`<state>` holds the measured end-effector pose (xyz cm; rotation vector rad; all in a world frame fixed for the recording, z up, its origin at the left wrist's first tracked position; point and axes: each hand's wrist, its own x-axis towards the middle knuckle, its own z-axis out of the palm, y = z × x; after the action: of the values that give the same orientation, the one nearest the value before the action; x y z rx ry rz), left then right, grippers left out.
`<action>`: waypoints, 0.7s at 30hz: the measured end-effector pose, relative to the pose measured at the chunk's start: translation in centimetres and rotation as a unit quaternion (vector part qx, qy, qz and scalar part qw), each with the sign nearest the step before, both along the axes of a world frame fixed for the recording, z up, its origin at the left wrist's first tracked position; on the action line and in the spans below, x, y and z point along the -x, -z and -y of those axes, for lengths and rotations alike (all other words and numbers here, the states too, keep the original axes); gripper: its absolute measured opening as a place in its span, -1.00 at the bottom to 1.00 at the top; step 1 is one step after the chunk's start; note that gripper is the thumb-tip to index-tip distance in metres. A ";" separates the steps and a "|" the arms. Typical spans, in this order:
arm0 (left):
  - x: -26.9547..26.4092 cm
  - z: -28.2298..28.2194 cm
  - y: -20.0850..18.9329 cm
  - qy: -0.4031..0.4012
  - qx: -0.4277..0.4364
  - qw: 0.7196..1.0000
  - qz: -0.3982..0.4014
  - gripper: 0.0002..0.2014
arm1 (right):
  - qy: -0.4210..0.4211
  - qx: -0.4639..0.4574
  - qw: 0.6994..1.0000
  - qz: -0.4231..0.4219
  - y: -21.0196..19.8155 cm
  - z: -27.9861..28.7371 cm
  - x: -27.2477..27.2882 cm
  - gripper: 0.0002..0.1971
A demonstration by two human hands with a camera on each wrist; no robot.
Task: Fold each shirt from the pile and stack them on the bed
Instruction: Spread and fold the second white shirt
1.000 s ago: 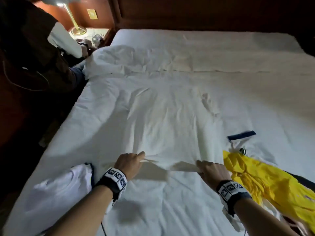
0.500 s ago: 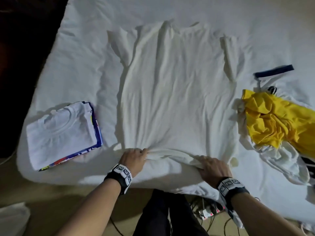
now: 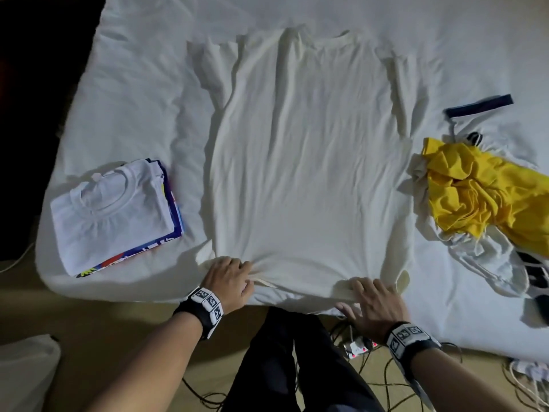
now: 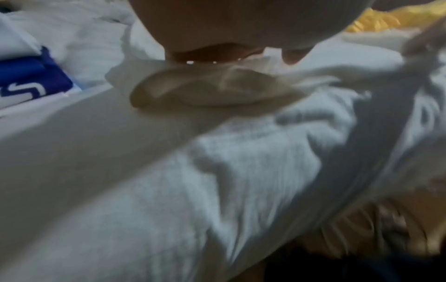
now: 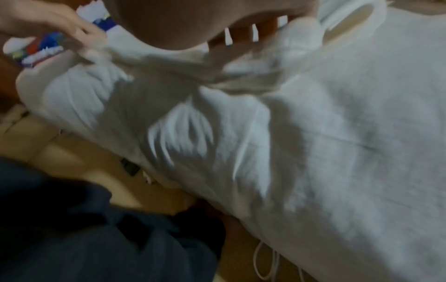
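Both forearms are bare. Just behind the left hand (image 3: 230, 279) and the right hand (image 3: 375, 309), each wrist wears a black band carrying white square tags with black coded patterns. The legs wear dark trousers (image 3: 297, 367).

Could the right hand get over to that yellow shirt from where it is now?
Probably yes. The right hand lies open on the cream shirt's hem, holding nothing, and the yellow shirt lies on top of the pile on that same side. Only bare bedsheet lies between them.

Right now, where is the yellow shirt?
In the head view, the yellow shirt lies crumpled on the pile at the bed's right side, just right of the spread cream shirt.
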<state>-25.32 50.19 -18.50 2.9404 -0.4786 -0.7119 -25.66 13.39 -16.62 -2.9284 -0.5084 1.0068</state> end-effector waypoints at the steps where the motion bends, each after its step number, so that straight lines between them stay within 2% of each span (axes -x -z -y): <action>1: -0.1 0.1 -0.4 -0.021 0.022 0.999 0.016 -0.76 | 0.011 -0.004 1.000 -0.004 -0.6 -0.1 -0.2 -0.39; 2: -0.5 0.0 -0.5 -0.053 0.038 0.997 0.041 -0.73 | 0.025 -0.012 1.000 0.007 -0.8 -0.2 -0.6 -0.43; 4: -1.9 -0.1 -0.5 -0.168 0.041 0.981 0.085 -0.72 | 0.103 -0.046 0.992 0.065 -0.8 -0.3 -1.6 -0.58; 6: -3.3 -0.7 -0.5 -0.326 0.011 0.941 0.092 -0.82 | 0.219 -0.025 0.964 0.150 -0.2 0.0 -3.0 -0.80; 7: -3.8 -0.9 -0.4 -0.399 -0.007 0.915 0.063 -0.79 | 0.276 0.001 0.946 0.172 0.2 0.4 -3.6 -0.85; 9: -4.3 -1.5 0.0 -0.491 -0.027 0.871 -0.006 -0.69 | 0.379 0.027 0.913 0.148 1.0 1.1 -4.3 -0.64; 10: -4.4 -1.7 0.3 -0.506 -0.029 0.862 -0.022 -0.69 | 0.424 0.028 0.896 0.128 1.4 1.4 -4.4 -0.56; 12: -4.4 -2.2 0.8 -0.518 -0.016 0.855 -0.033 -0.74 | 0.505 -0.010 0.858 0.095 1.9 1.9 -4.6 -0.53; 14: -4.2 -2.7 1.1 -0.547 0.028 0.836 -0.033 -0.80 | 0.590 -0.087 0.797 0.097 2.2 2.5 -4.8 -0.57; 16: -3.5 -3.3 1.4 -0.597 0.096 0.796 -0.020 -0.79 | 0.654 -0.129 0.740 0.092 2.5 3.4 -4.7 -0.59; 17: -3.1 -3.7 1.6 -0.620 0.129 0.774 -0.010 -0.78 | 0.674 -0.135 0.721 0.091 2.6 3.8 -4.6 -0.61; 21: -0.8 -5.1 1.8 -0.697 0.195 0.688 0.044 -0.78 | 0.711 -0.156 0.680 0.091 2.4 5.2 -3.7 -0.56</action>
<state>-24.51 55.26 -20.30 1.9813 1.3213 -0.1525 -21.93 8.22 -19.01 -2.0058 1.2970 0.2759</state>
